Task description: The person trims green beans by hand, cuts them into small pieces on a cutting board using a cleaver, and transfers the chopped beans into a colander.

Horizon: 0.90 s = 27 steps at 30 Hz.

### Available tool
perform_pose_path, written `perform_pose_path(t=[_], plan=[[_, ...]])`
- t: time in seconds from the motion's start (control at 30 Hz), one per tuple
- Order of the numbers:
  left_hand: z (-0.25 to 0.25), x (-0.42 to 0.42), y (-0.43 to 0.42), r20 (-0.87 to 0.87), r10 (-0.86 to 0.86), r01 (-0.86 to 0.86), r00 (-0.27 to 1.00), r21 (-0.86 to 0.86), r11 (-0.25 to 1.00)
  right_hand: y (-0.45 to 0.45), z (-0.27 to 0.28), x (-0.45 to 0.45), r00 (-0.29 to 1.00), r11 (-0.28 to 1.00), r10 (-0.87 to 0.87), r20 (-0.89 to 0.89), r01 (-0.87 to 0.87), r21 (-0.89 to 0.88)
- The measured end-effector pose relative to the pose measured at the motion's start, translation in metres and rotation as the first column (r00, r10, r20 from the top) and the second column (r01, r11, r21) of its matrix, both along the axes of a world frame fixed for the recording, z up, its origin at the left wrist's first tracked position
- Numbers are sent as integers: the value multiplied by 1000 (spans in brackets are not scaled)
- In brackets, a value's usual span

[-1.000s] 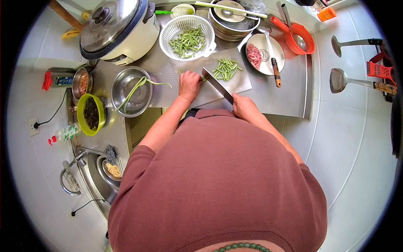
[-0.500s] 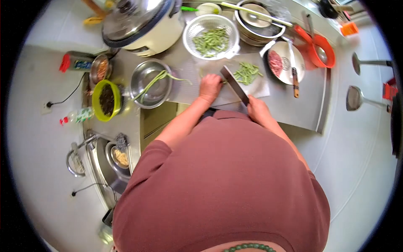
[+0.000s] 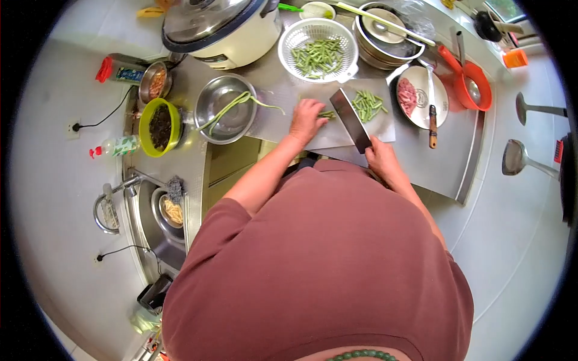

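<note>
My right hand [image 3: 383,157] is closed round the handle of a cleaver [image 3: 351,120], whose broad blade rests on or just above a pale cutting board [image 3: 380,130]. Left of the blade, my left hand [image 3: 307,122] is on the board with curled fingers round green beans [image 3: 327,114]; their short ends stick out toward the blade. A small gap separates fingers and cleaver. Cut bean pieces [image 3: 368,106] lie on the board to the right of the blade. Long uncut beans [image 3: 226,112] hang across a steel bowl [image 3: 209,96] at my left.
Behind the board stands a white colander [image 3: 288,45] of cut beans. A pan [image 3: 438,90] with pink meat and a knife [image 3: 433,123] sits to the right, beside a red strainer [image 3: 478,75]. A rice cooker [image 3: 241,45], green bowl [image 3: 176,129] and sink [image 3: 144,207] are leftward.
The view has shifted, so the counter appears farther right and slightly higher. My left hand has drawn a little away from the cleaver, widening the gap. The right hand keeps its hold.
</note>
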<state>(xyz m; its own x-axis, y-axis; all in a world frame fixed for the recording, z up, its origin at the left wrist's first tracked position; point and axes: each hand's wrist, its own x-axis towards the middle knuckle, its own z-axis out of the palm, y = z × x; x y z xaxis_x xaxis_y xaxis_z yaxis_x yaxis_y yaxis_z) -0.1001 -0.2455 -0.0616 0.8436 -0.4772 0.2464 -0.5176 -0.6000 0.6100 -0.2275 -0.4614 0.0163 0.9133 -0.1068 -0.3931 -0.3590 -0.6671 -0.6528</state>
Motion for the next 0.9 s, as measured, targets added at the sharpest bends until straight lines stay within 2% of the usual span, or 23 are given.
perform_pose_path(t=[0.3, 0.4, 0.6, 0.9], plan=[[5, 1, 36, 35, -33, 35, 999, -48, 998, 1, 20, -12, 994, 1000, -23, 103, 21, 20], [10, -1, 35, 77, -99, 98, 992, 23, 995, 6, 27, -17, 990, 999, 20, 141, -25, 32], [11, 3, 21, 152, -146, 142, 978, 39, 989, 21, 24, -16, 996, 997, 72, 49, -72, -10], [-1, 10, 20, 173, -197, 195, 965, 28, 980, 31, 15, -17, 998, 997, 54, 33, -52, -50]])
